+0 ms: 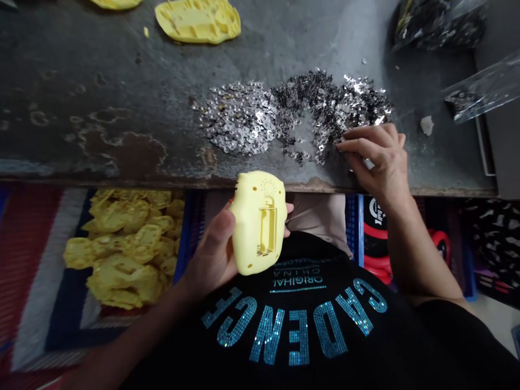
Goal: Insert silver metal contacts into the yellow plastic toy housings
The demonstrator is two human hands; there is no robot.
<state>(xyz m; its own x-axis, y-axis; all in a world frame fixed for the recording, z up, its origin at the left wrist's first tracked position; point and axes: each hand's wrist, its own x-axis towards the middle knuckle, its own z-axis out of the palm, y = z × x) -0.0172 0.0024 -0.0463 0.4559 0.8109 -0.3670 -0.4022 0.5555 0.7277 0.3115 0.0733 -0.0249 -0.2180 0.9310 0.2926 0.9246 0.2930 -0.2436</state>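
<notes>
Left hand (219,238) grips yellow casing (248,233) at clock centre, right hand (382,162) at its 2 o'clock, pinch narrow, can't tell if loaded, apparently picking metal clips (359,108); next calls for singling one out.

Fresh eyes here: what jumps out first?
The pale yellow casing in the left hand, its open compartment facing the camera. Beyond it, shiny metal pieces lie heaped on the dark bench, the right hand at their right end. More yellow parts are piled at lower left.
</notes>
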